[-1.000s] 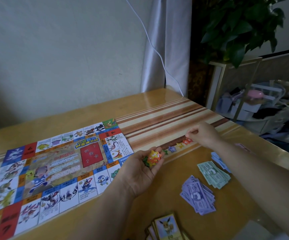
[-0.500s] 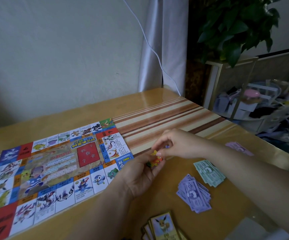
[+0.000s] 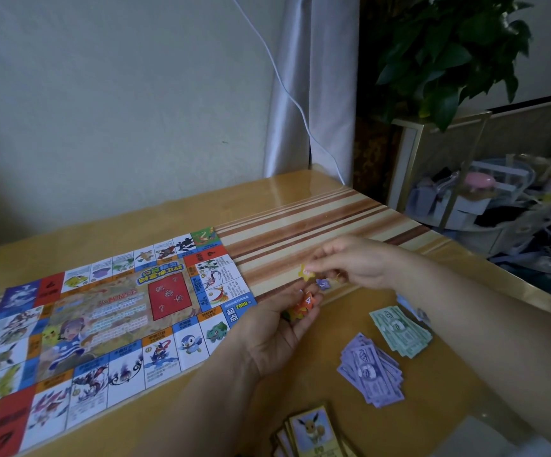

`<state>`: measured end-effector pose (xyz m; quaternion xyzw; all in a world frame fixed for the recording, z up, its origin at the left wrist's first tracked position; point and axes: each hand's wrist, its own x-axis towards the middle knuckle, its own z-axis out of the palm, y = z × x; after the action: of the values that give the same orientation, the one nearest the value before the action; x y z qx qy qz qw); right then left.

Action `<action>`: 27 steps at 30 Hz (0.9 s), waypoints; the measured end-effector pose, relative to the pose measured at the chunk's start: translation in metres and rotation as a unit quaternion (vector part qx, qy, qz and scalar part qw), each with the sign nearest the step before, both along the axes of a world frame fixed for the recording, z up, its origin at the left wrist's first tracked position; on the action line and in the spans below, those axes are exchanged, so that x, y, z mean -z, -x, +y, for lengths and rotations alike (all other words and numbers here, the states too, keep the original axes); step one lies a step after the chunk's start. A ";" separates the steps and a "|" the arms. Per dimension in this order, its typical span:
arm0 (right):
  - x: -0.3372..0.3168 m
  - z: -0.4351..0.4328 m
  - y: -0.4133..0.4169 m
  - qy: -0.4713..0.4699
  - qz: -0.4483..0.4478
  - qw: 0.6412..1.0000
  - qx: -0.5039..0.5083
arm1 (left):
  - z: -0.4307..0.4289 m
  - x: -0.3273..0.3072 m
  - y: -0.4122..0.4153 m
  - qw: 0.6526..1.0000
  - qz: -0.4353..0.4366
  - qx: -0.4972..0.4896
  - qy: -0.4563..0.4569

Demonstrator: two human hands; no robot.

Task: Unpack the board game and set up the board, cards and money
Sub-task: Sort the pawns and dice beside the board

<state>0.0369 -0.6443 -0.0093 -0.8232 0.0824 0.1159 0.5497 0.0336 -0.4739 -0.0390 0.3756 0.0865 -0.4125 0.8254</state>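
Two hands | left hand palm-up, fingers curled round orange tokens | right hand pinches yellow token just above

Board cut off at left and bottom edges, its print blurred, card stack cropped at bottom, tokens half hidden in left hand

Pale textured wall, dim light. Grey curtain in corner, white cable hanging across it. Glossy wooden table, striped band. Leafy plant above gold-framed stand; clutter beyond.
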 end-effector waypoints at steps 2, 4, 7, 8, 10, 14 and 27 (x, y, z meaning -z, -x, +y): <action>0.000 -0.012 -0.003 -0.022 -0.018 0.997 0.070 | 0.001 0.001 -0.001 1.000 0.007 -0.006 0.003; 0.004 -0.026 -0.004 0.097 -0.040 0.990 0.095 | 0.004 0.002 -0.002 1.000 0.010 -0.014 0.005; 0.017 -0.034 -0.002 0.225 -0.034 0.971 0.073 | 0.008 0.004 -0.003 1.000 0.012 -0.023 0.008; 0.021 -0.034 -0.002 0.232 -0.032 0.970 0.070 | 0.009 0.004 -0.003 1.000 0.014 -0.024 0.008; 0.028 -0.033 -0.002 0.255 -0.036 0.964 0.073 | 0.008 0.005 -0.003 1.000 0.016 -0.023 0.009; 0.040 -0.034 -0.006 0.325 -0.050 0.940 0.093 | 0.007 0.004 -0.003 1.000 0.019 -0.024 0.007; -0.004 0.011 0.025 0.267 -0.116 0.949 -0.123 | 0.007 0.005 -0.004 1.000 0.009 -0.012 0.004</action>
<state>0.0115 -0.6332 -0.0058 -0.9512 -0.0554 0.0602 0.2975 0.0373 -0.4673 -0.0444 0.3678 0.0968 -0.4058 0.8311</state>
